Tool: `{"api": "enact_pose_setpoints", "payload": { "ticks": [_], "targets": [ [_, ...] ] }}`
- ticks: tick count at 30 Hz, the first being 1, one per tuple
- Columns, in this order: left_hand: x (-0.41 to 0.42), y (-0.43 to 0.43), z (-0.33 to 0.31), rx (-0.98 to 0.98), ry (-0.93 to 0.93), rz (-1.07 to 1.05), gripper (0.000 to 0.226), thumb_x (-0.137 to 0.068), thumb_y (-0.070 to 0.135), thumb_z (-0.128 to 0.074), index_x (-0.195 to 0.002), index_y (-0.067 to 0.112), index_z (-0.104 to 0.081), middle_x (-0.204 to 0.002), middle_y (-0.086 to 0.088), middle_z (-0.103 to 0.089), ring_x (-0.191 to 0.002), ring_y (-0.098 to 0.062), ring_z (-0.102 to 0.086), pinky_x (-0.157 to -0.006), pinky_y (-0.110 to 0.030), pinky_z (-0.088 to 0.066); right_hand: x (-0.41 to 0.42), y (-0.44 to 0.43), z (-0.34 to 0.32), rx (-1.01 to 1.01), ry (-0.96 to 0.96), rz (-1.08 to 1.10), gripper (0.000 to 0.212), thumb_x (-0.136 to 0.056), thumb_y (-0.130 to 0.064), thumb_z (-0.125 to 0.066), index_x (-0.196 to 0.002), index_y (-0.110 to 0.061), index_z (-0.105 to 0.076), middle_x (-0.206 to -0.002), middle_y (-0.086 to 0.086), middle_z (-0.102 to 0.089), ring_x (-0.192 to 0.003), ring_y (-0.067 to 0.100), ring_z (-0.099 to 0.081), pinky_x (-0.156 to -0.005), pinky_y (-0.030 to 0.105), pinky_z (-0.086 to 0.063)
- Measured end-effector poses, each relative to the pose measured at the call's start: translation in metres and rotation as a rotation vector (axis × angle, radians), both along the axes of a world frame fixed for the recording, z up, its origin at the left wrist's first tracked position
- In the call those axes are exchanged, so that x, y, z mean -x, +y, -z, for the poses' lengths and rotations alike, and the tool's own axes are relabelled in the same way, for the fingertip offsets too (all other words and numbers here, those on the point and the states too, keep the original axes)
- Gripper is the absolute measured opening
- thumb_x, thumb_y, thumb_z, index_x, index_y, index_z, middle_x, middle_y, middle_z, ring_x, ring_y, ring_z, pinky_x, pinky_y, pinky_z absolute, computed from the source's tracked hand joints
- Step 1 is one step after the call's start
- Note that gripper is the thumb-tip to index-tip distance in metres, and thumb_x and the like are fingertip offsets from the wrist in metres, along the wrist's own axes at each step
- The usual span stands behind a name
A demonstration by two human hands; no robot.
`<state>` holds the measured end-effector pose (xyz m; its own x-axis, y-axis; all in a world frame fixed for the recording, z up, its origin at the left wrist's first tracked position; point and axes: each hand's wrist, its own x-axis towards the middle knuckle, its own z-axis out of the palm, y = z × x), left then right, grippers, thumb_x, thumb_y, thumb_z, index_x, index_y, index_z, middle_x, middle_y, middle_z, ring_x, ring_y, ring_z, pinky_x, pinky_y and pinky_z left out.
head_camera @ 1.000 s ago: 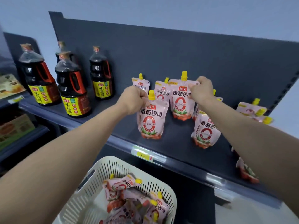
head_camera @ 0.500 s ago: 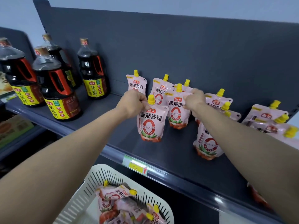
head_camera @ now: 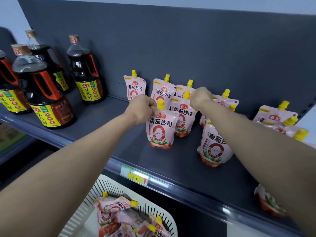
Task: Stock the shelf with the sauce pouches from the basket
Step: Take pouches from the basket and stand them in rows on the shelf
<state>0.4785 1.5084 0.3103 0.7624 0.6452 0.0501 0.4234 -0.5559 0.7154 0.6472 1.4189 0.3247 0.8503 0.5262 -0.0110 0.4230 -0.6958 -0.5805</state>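
Far left: four dark soy sauce bottles (head_camera: pixel 82 71) stand on the shelf (head_camera: pixel 102 120), well apart from the pouches. Under the shelf lip are a price tag (head_camera: pixel 135 175) and a white basket (head_camera: pixel 82 218), with loose pouches (head_camera: pixel 119 212) piled flat inside.

Left hand (head_camera: pixel 142 108) pinches the top corner of the front pouch (head_camera: pixel 160 130), just beside its yellow cap. That pouch is upright mid-shelf, pink-white with a red ring and a red base. Back-row pouches (head_camera: pixel 135 88) stand against the rear panel.

Right hand (head_camera: pixel 201 98) has its fingers curled on the top edge of the second pouch (head_camera: pixel 183 120), which is upright and touching the front one. The right forearm crosses and partly hides a third pouch (head_camera: pixel 213 147). Far right: tipped pouches (head_camera: pixel 273 117) lean in a heap.
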Motion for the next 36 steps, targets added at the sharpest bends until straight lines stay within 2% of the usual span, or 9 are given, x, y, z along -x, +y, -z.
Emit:
{"api": "enact_pose_setpoints", "payload": {
  "ticks": [4,10,13,15,19,23,26,30,36],
  "targets": [
    [-0.008,-0.004,0.003,-0.017,0.008,0.023,0.008,-0.084,0.007,-0.064,-0.08,0.001,-0.068,-0.07,-0.004,-0.063,-0.066,-0.013,-0.056,-0.074,-0.028,-0.049,-0.009,-0.002,0.003,0.062,-0.087,-0.074,0.033,-0.096,-0.01,-0.042,-0.122,0.003,-0.058,-0.097,0.01,-0.045,-0.089,0.022,-0.04,-0.088,0.036,-0.042],
    [-0.018,-0.01,0.007,0.003,0.024,0.048,0.013,-0.084,0.007,-0.065,-0.071,0.007,-0.062,-0.073,-0.005,-0.062,-0.078,-0.018,-0.058,-0.084,-0.033,-0.054,-0.008,-0.008,-0.003,0.065,-0.109,-0.117,0.032,-0.095,-0.01,-0.043,-0.119,0.001,-0.06,-0.096,0.01,-0.048,-0.088,0.023,-0.042,-0.076,0.026,-0.034],
    [-0.023,-0.011,0.009,0.008,0.03,0.05,0.024,-0.084,0.007,-0.065,-0.061,0.011,-0.058,-0.07,-0.005,-0.06,-0.077,-0.019,-0.057,-0.085,-0.036,-0.054,-0.005,-0.011,-0.009,0.016,-0.137,-0.066,0.028,-0.09,-0.003,-0.045,-0.11,0.003,-0.063,-0.094,0.014,-0.054,-0.084,0.027,-0.052,-0.071,0.031,-0.043],
    [-0.027,-0.013,0.01,0.011,0.034,0.054,0.027,-0.084,0.007,-0.065,-0.059,0.012,-0.057,-0.067,-0.004,-0.059,-0.077,-0.02,-0.056,-0.084,-0.035,-0.054,-0.001,-0.014,-0.015,-0.032,-0.154,-0.046,0.029,-0.084,0.004,-0.047,-0.106,0.002,-0.065,-0.101,0.016,-0.062,-0.09,0.032,-0.062,-0.077,0.036,-0.054],
    [-0.04,-0.014,0.014,0.017,0.027,0.073,0.008,-0.084,0.006,-0.064,-0.083,0.0,-0.069,-0.079,-0.008,-0.065,-0.082,-0.019,-0.059,-0.087,-0.035,-0.054,0.007,-0.024,-0.022,-0.1,-0.189,-0.065,0.03,-0.081,0.006,-0.05,-0.105,0.002,-0.067,-0.111,0.018,-0.065,-0.097,0.036,-0.065,-0.086,0.046,-0.056],
    [-0.049,-0.016,0.011,0.027,0.023,0.103,0.004,-0.083,0.003,-0.064,-0.081,0.004,-0.067,-0.077,-0.003,-0.062,-0.084,-0.016,-0.056,-0.085,-0.03,-0.051,0.013,-0.034,-0.025,-0.132,-0.227,-0.102,0.03,-0.081,0.006,-0.046,-0.102,0.004,-0.068,-0.11,0.019,-0.067,-0.102,0.037,-0.064,-0.088,0.048,-0.055],
    [-0.054,-0.016,0.011,0.05,0.023,0.121,0.013,-0.083,0.001,-0.064,-0.094,-0.002,-0.07,-0.09,-0.006,-0.065,-0.089,-0.017,-0.059,-0.088,-0.029,-0.05,0.02,-0.04,-0.03,-0.154,-0.254,-0.118,0.032,-0.08,0.007,-0.044,-0.102,0.005,-0.068,-0.109,0.02,-0.069,-0.104,0.037,-0.064,-0.087,0.048,-0.055],
    [-0.052,-0.015,0.011,0.117,0.023,0.153,0.021,-0.082,0.0,-0.065,-0.103,-0.002,-0.068,-0.11,-0.014,-0.067,-0.105,-0.028,-0.063,-0.095,-0.04,-0.052,0.028,-0.05,-0.034,-0.165,-0.279,-0.12,0.034,-0.079,0.007,-0.044,-0.1,0.0,-0.07,-0.108,0.016,-0.069,-0.099,0.033,-0.065,-0.088,0.046,-0.055],
    [-0.042,-0.01,0.01,0.105,0.011,0.174,0.033,-0.083,-0.007,-0.06,-0.115,-0.001,-0.062,-0.125,-0.013,-0.061,-0.116,-0.028,-0.058,-0.092,-0.033,-0.051,0.046,-0.058,-0.036,-0.155,-0.321,-0.093,0.032,-0.08,0.005,-0.047,-0.1,-0.004,-0.07,-0.105,0.014,-0.07,-0.096,0.031,-0.065,-0.086,0.044,-0.056]
  ]
}}
